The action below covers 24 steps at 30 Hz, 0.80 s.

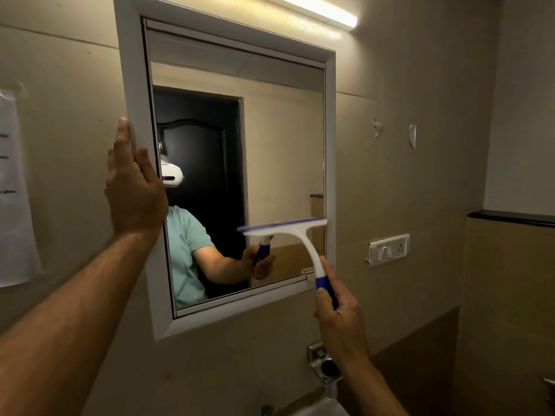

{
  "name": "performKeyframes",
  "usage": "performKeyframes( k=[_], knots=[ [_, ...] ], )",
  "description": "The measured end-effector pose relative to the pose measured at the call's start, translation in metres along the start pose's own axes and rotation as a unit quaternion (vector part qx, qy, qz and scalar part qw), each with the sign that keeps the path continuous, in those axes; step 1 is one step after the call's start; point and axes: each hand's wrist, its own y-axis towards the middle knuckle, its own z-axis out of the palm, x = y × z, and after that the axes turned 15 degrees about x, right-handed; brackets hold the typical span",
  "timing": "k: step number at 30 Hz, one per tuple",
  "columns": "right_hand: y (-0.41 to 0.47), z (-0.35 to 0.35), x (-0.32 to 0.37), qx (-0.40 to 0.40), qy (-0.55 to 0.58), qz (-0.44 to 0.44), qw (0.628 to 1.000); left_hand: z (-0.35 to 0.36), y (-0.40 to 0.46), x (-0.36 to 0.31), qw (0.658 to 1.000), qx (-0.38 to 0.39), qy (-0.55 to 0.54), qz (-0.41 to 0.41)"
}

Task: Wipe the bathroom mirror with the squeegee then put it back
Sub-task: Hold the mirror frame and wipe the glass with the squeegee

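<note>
Squeegee [288, 235] is up against the mirror [270, 145], low on the glass at about 5 o'clock of the pane, blade roughly level with a slight tilt up to the right, its right tip almost at the frame's right inner edge. White neck curves down from blade to a blue grip. Right hand [336, 304] is wrapped round that blue grip, fingers closed on it, sitting just below the frame's [135, 85] bottom right corner. Left hand [135, 187] is flat and spread, palm pressed on the white frame's left side at 9 o'clock, fingers pointing up, gripping nothing. Blade looks slightly blurred. Glass reflects a person in a teal shirt holding the same tool, and a dark door behind. Tube light [318, 10] glows at 1 o'clock above the frame. Switch plate [389, 250] on the wall at 3 o'clock of the squeegee, well apart. Paper sheet [15, 190] hangs on the wall at far 9 o'clock. Metal holder [326, 363] is fixed to the wall at 6 o'clock under the frame, partly behind the right forearm.
</note>
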Motion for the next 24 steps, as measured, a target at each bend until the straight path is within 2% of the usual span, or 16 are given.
performKeyframes(
  k=[3,13,19,24],
  knots=[
    [0.014,-0.004,0.01,-0.008,-0.008,-0.021,1.0,0.0,0.0,0.001,1.0,0.003,0.002,0.002],
    [-0.013,0.008,-0.017,-0.003,-0.005,0.032,0.999,0.001,-0.003,0.004,1.0,0.0,0.015,-0.002],
    [0.01,-0.002,0.012,-0.016,-0.004,-0.022,1.0,-0.001,-0.005,0.004,1.0,0.005,0.019,-0.003],
    [0.003,0.009,-0.001,-0.019,0.002,0.002,1.0,-0.001,-0.011,0.002,1.0,0.009,0.015,-0.005]
  ],
)
